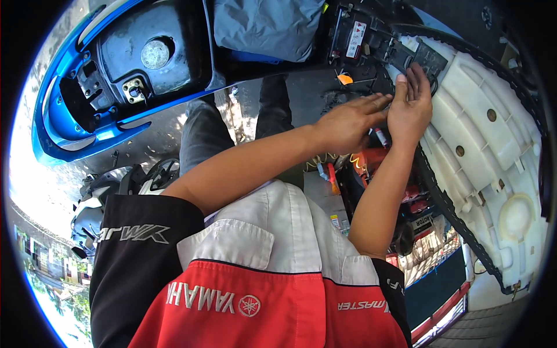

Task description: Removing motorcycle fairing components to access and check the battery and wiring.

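Note:
My right hand is raised beside the raised seat's pale plastic underside. Its palm shows, and its fingers stretch up, slightly bent, with nothing visible in them. The fingertips are nearest to a black box-like part at the seat's hinge end. My left hand reaches across, fingers stretched out, its tips beside my right palm and partly hidden by it. Beyond both hands sits a black battery with a white label in the scooter's body. An orange piece lies near the battery.
The blue scooter body spans the far side, with a fuel tank and round cap at left. A grey cloth bundle fills its storage space. Red equipment and an orange-handled tool are below my hands. Another motorcycle stands left.

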`<action>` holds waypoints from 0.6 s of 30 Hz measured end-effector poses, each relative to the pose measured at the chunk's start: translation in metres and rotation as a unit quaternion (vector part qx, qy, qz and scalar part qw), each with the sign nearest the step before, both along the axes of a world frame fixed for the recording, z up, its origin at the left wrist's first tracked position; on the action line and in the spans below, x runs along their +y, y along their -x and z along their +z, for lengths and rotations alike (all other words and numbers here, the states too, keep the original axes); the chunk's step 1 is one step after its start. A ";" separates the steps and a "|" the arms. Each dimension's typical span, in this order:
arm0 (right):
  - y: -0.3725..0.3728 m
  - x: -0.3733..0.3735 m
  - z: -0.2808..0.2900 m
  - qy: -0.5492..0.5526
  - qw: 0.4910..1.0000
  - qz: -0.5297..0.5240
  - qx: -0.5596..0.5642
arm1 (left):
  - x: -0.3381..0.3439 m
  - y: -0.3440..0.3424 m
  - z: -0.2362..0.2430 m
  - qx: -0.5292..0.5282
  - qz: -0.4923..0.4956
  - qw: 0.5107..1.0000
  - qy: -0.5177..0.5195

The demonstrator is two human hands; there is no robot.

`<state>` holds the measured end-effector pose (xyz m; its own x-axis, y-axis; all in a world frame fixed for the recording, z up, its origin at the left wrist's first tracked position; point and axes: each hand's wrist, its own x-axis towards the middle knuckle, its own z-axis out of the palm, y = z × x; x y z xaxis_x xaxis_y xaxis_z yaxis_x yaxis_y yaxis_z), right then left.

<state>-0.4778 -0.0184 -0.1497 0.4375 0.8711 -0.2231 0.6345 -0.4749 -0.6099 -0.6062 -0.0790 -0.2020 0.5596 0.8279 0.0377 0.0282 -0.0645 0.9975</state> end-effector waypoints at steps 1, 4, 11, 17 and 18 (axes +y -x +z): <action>-0.001 -0.004 -0.001 -0.005 0.999 0.029 -0.037 | 0.000 0.014 -0.002 0.003 -0.008 1.000 0.000; 0.001 -0.009 -0.003 -0.009 0.993 0.066 -0.095 | 0.020 0.063 -0.011 0.124 -0.003 0.992 -0.028; 0.017 -0.008 -0.016 0.004 0.998 0.045 -0.038 | 0.071 0.108 -0.011 0.209 0.093 0.972 0.048; 0.012 -0.006 -0.016 -0.032 0.996 -0.045 0.076 | 0.086 0.081 -0.013 0.223 0.098 0.970 0.022; 0.013 -0.006 -0.017 -0.030 0.995 -0.049 0.078 | 0.089 0.077 -0.014 0.230 0.105 0.967 0.012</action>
<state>-0.4910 -0.0249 -0.1668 0.4849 0.8402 -0.2429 0.4829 -0.4888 -0.7266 -0.6828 0.0097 -0.2163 0.3316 0.9230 -0.1955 0.4803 0.0132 0.8770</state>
